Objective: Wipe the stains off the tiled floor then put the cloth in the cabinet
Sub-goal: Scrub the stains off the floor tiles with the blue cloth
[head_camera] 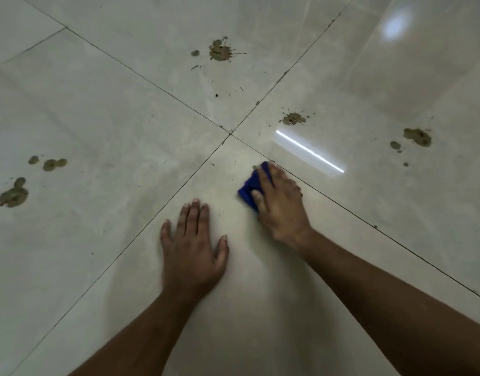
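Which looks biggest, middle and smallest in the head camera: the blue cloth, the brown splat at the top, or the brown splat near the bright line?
1. Folded blue cloth, though the right hand hides part.
2. Brown splat at the top.
3. Brown splat near the bright line.
The cloth lies nearest the camera, so its lead is unsure.

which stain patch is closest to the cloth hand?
The splat just beyond the bright strip reflection, up from the right hand pressing the blue cloth. The top-centre, far-right and left-edge patches all lie clearly farther off.
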